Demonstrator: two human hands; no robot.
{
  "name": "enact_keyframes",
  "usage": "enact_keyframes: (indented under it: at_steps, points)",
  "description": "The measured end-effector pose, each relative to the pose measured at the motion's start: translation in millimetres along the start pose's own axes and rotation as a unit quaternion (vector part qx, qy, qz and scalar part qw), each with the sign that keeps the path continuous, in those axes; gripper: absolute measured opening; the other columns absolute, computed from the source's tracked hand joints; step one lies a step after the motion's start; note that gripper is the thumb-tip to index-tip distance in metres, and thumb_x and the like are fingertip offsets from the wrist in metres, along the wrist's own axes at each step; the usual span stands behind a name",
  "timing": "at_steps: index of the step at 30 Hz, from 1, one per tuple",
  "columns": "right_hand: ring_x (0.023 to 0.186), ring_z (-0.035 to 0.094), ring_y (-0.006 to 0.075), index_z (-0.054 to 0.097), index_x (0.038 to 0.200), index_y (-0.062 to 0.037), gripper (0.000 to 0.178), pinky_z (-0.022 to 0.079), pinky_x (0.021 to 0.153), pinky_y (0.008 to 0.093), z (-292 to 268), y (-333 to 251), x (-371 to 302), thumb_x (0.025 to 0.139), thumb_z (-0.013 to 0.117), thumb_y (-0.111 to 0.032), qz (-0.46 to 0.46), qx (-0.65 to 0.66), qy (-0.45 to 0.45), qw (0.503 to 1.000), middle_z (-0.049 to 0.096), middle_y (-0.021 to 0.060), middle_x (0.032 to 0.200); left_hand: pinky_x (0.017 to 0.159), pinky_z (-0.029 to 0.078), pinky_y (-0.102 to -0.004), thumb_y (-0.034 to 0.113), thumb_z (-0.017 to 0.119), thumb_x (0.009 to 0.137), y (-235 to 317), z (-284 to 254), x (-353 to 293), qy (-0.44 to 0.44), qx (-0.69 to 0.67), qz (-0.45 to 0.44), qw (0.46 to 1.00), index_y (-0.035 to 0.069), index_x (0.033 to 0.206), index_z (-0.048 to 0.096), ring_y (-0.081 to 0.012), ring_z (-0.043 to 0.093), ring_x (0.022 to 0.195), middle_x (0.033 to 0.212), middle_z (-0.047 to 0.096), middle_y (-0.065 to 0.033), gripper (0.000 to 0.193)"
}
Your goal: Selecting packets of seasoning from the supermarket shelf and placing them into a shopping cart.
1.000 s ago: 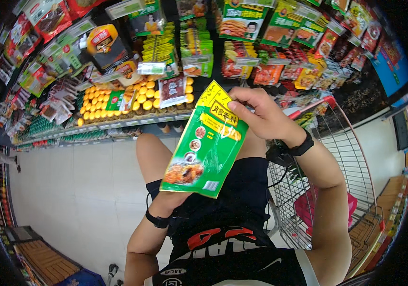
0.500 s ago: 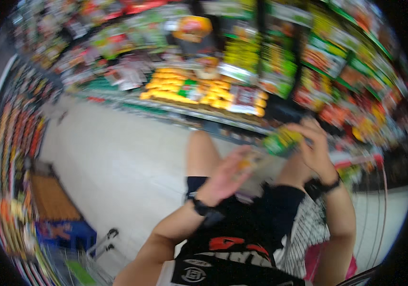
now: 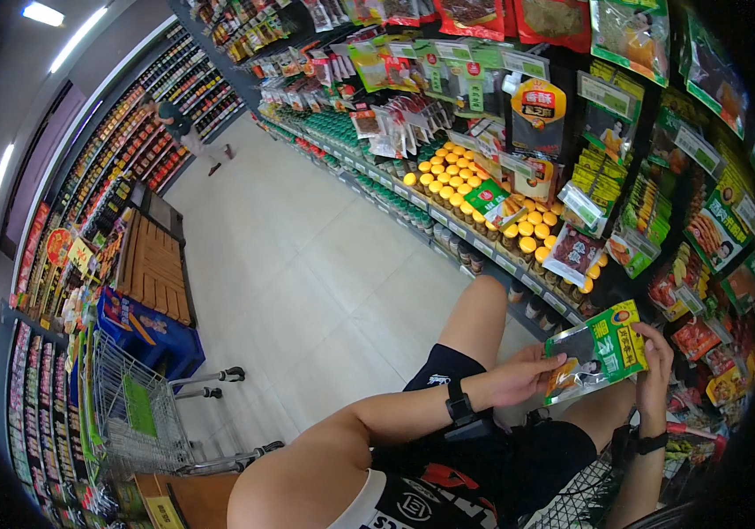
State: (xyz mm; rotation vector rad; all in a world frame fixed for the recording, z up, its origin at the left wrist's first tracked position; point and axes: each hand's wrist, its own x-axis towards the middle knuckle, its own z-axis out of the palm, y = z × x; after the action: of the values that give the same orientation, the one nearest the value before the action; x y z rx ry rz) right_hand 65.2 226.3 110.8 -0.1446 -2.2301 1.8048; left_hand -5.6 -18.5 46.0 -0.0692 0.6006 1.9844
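A flat plastic food packet [image 3: 609,346], green and yellow with a clear window showing dark contents, is held tilted above my knees. My left hand [image 3: 521,374] grips its left edge, with the thumb on the front and the fingers behind. At its right edge my right hand [image 3: 654,361] is closed on the upper corner. Just beyond my hands, jars with yellow caps [image 3: 455,181] fill a shelf, and similar green packets [image 3: 718,225] hang on hooks to the right.
A wire shopping cart [image 3: 135,406] stands at the left, near a blue display box [image 3: 144,331] and a wooden slatted stand [image 3: 159,269]. Far down the aisle a person [image 3: 179,128] is beside stocked shelves. A mesh basket [image 3: 576,494] is by my lap.
The view has swung left and sharpened, bringing more of the aisle in. The packet, earlier blurred near my right hand, now faces me between both hands.
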Motion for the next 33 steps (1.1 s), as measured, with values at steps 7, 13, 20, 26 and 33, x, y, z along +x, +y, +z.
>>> enact_keyframes:
  at_steps: [7,13,20,26,33]
  points:
    - [0.119,0.052,0.0222,0.045,0.136,0.0004,0.055,0.035,0.104,0.0336,3,5,4,0.091,0.053,-0.03,-0.004,0.245,-0.054,0.968,0.055,0.0138,0.129,0.086,0.053,-0.0341,0.008,0.06,0.092,-3,-10,6,0.024,0.152,0.076,0.985,0.011,0.129,0.043,-0.0184,0.062,0.098,0.106,0.061,-0.0052,0.041]
    - [0.092,0.059,0.0153,0.036,0.137,-0.0025,0.048,0.048,0.078,0.0283,10,21,6,0.097,0.054,-0.02,0.063,0.085,-0.033,0.994,0.062,0.0108,0.1,0.092,0.049,-0.0379,0.007,0.057,0.094,18,0,31,0.056,0.184,0.143,0.971,0.011,0.124,0.045,-0.0196,0.059,0.107,0.118,0.059,-0.0048,0.034]
    - [0.083,0.065,0.0292,0.063,0.099,-0.0037,0.027,0.052,0.071,0.0393,11,46,3,0.086,0.062,-0.027,0.004,-0.22,-0.19,0.957,0.068,0.0119,0.088,0.094,0.046,-0.0338,0.008,0.058,0.093,75,16,85,0.091,0.222,0.273,0.932,0.012,0.118,0.05,-0.0163,0.058,0.108,0.115,0.061,-0.003,0.025]
    - [0.084,0.065,0.033,0.063,0.1,-0.0059,0.032,0.051,0.073,0.0453,24,61,-4,0.086,0.059,-0.035,0.0,-0.314,-0.274,0.909,0.068,0.0124,0.088,0.091,0.048,-0.0333,0.005,0.062,0.09,121,38,130,0.078,0.265,0.355,0.893,0.01,0.112,0.055,-0.0164,0.06,0.102,0.111,0.063,-0.0041,0.023]
    - [0.087,0.065,0.0372,0.064,0.099,-0.0047,0.032,0.051,0.074,0.047,28,69,-7,0.084,0.061,-0.033,-0.012,-0.353,-0.32,0.879,0.067,0.0167,0.087,0.088,0.049,-0.033,0.006,0.06,0.092,159,53,182,0.099,0.214,0.353,0.905,0.011,0.114,0.056,-0.0175,0.061,0.098,0.109,0.064,-0.0049,0.023]
